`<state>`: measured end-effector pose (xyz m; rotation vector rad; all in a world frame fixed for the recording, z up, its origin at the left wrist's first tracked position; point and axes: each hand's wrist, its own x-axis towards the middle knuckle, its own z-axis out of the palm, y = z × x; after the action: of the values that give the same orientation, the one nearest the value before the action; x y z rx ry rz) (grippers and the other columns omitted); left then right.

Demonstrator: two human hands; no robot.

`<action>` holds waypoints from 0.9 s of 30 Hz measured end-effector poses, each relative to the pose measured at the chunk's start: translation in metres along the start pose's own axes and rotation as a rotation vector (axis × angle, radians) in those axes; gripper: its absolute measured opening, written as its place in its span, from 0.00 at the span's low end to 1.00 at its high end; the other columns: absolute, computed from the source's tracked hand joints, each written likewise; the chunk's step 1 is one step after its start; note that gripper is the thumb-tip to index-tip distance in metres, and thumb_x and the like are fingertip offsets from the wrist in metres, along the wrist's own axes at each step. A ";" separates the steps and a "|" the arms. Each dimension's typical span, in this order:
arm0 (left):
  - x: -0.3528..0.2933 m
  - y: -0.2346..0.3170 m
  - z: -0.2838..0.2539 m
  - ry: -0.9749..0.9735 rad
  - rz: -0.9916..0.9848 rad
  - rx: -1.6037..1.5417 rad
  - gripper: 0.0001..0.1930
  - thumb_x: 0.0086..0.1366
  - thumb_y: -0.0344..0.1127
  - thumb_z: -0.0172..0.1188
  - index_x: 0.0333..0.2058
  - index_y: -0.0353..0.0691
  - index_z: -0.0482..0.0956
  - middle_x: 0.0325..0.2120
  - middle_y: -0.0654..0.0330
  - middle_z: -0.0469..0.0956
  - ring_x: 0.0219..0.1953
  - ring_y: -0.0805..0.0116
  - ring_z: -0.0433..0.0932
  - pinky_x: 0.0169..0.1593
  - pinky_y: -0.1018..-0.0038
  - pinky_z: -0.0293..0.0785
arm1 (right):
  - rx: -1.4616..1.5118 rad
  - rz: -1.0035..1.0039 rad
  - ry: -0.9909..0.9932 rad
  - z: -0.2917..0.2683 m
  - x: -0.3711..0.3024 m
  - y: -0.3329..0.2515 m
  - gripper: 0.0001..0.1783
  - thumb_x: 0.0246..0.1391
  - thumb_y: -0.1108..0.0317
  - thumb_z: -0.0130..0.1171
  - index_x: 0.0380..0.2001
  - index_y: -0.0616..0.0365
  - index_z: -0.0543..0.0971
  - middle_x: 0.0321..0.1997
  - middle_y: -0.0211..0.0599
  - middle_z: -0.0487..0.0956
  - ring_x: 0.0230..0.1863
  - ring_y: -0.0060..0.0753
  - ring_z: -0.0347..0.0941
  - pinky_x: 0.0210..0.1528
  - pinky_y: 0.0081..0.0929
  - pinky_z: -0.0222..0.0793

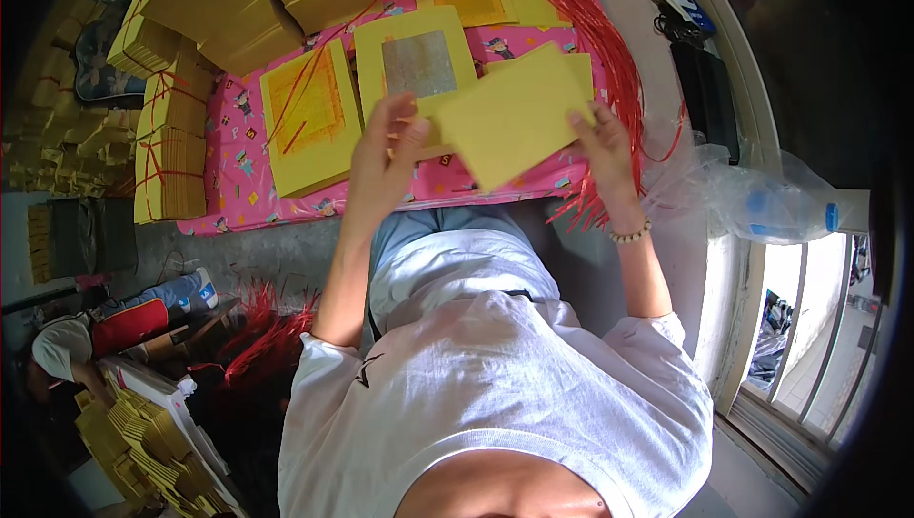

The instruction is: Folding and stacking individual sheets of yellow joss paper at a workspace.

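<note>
Pink cloth (219,175), partly covered, yellow card (514,123) pinched by right hand (607,142), left hand (383,151) blurred (can't tell its grip)

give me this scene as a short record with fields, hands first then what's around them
right hand: grips the right edge of a plain yellow sheet
left hand: beside the sheet's left end; blurred, grip unclear
table cover: pink, patterned
on table, left: yellow paper with orange patch
on table, centre: yellow paper with grey patch
on table, right: long red strands
far left: yellow bundles tied in red
lower left: another person's white sleeve
</note>
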<state>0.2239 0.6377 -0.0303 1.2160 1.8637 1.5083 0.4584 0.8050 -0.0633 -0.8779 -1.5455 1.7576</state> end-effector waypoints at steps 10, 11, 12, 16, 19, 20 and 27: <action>-0.022 -0.028 -0.001 0.112 0.031 0.119 0.10 0.64 0.30 0.53 0.43 0.35 0.74 0.35 0.53 0.76 0.37 0.64 0.77 0.40 0.72 0.72 | 0.031 -0.023 0.383 -0.040 0.046 0.057 0.13 0.58 0.65 0.56 0.41 0.64 0.72 0.33 0.37 0.79 0.29 0.22 0.77 0.27 0.15 0.76; -0.023 -0.028 -0.001 0.110 0.050 0.148 0.10 0.63 0.29 0.54 0.42 0.35 0.74 0.34 0.53 0.76 0.37 0.63 0.77 0.39 0.72 0.72 | 0.031 -0.020 0.382 -0.040 0.048 0.061 0.13 0.58 0.65 0.56 0.41 0.64 0.72 0.33 0.37 0.79 0.29 0.22 0.77 0.27 0.15 0.76; -0.023 -0.029 -0.002 0.108 0.069 0.177 0.09 0.62 0.27 0.54 0.41 0.35 0.74 0.33 0.53 0.76 0.37 0.63 0.77 0.39 0.72 0.72 | 0.024 -0.002 0.383 -0.038 0.050 0.064 0.14 0.58 0.65 0.56 0.41 0.64 0.72 0.33 0.37 0.79 0.28 0.23 0.77 0.27 0.15 0.76; -0.023 -0.029 -0.001 0.086 0.085 0.185 0.09 0.61 0.26 0.54 0.41 0.35 0.74 0.33 0.53 0.75 0.36 0.60 0.76 0.39 0.71 0.72 | -0.076 0.026 0.394 -0.043 0.055 0.080 0.14 0.57 0.65 0.57 0.40 0.66 0.72 0.31 0.37 0.79 0.26 0.23 0.77 0.24 0.16 0.76; -0.021 -0.028 -0.002 0.062 0.080 0.231 0.09 0.60 0.26 0.54 0.40 0.35 0.75 0.32 0.53 0.75 0.37 0.58 0.76 0.40 0.70 0.72 | -0.145 -0.038 0.444 -0.037 0.057 0.082 0.14 0.57 0.65 0.57 0.39 0.66 0.72 0.30 0.39 0.79 0.23 0.24 0.77 0.20 0.16 0.73; -0.021 -0.029 -0.002 0.058 0.091 0.242 0.09 0.60 0.26 0.54 0.40 0.35 0.75 0.32 0.53 0.75 0.37 0.58 0.75 0.40 0.70 0.72 | -0.146 -0.035 0.443 -0.036 0.055 0.080 0.14 0.57 0.65 0.57 0.39 0.66 0.72 0.30 0.39 0.79 0.23 0.24 0.77 0.20 0.16 0.73; -0.019 -0.026 -0.007 0.065 0.081 0.181 0.11 0.56 0.24 0.57 0.40 0.36 0.75 0.32 0.53 0.75 0.36 0.57 0.75 0.39 0.67 0.70 | -1.354 -0.215 0.535 -0.024 0.043 0.058 0.19 0.54 0.60 0.58 0.44 0.61 0.70 0.39 0.51 0.70 0.36 0.53 0.74 0.32 0.43 0.73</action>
<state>0.2188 0.6178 -0.0563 1.3532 2.0536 1.4628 0.4517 0.8471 -0.1264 -1.5001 -2.2003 0.0546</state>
